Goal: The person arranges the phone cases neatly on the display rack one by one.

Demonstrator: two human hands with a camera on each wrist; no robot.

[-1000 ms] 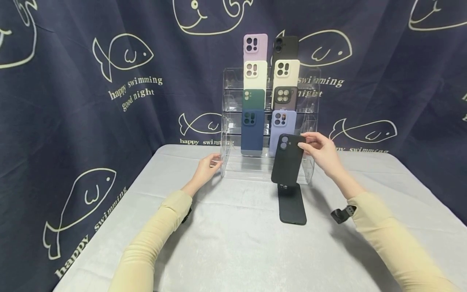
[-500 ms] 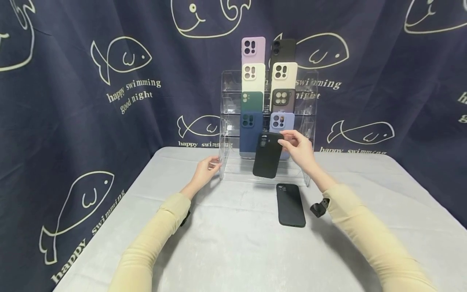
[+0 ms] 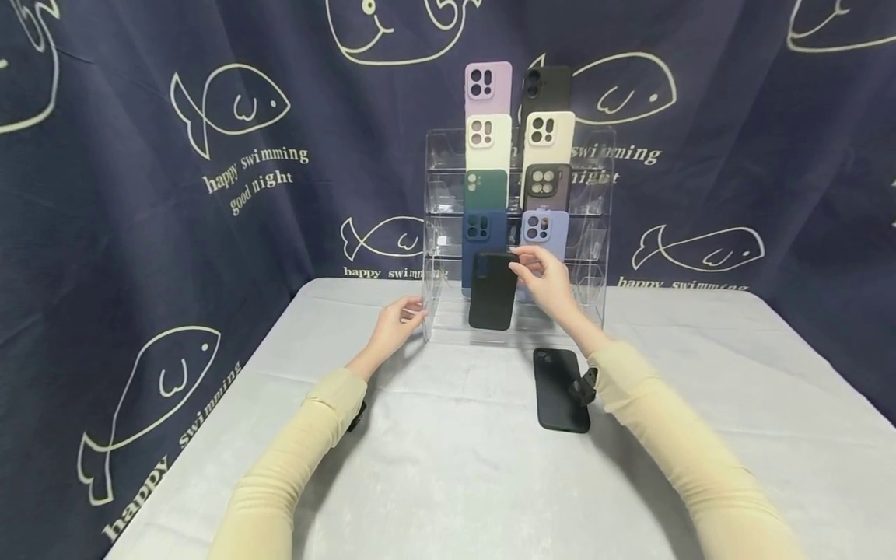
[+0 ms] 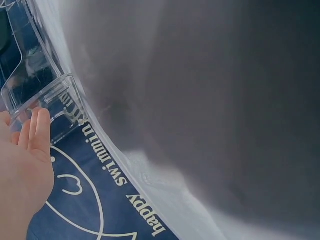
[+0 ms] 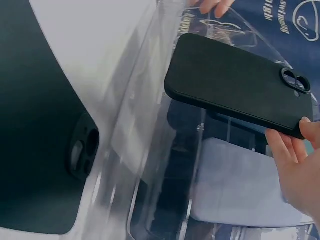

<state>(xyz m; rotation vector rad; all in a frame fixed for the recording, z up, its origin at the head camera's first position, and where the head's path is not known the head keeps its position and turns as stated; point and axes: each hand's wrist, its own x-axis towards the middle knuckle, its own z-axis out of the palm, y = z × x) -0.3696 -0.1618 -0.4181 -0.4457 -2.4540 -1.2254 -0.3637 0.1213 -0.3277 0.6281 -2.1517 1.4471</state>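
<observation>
My right hand (image 3: 549,284) pinches a black phone case (image 3: 492,292) by its upper right corner, thumb on one face and fingers on the other. In the head view the case hangs upright before the dark blue case (image 3: 484,233) on a clear display stand (image 3: 462,330). The right wrist view shows its camera cutout (image 5: 296,81) close to my fingers. My left hand (image 3: 395,323) holds the stand's left side edge between thumb and fingers. A second black phone case (image 3: 556,389) lies on the table in front of the stand, partly covered by the right wrist camera.
Two columns of phone cases rise in tiers on the stand: a purple case (image 3: 488,82), white, green, another black and a light blue case (image 3: 542,233) among them. A pale cloth covers the table (image 3: 448,482). Behind hangs a dark blue fish-print curtain (image 3: 350,101).
My right hand has carried the black case leftward, from above the lying case to in front of the stand's left column. My left hand stays at the stand's side.
</observation>
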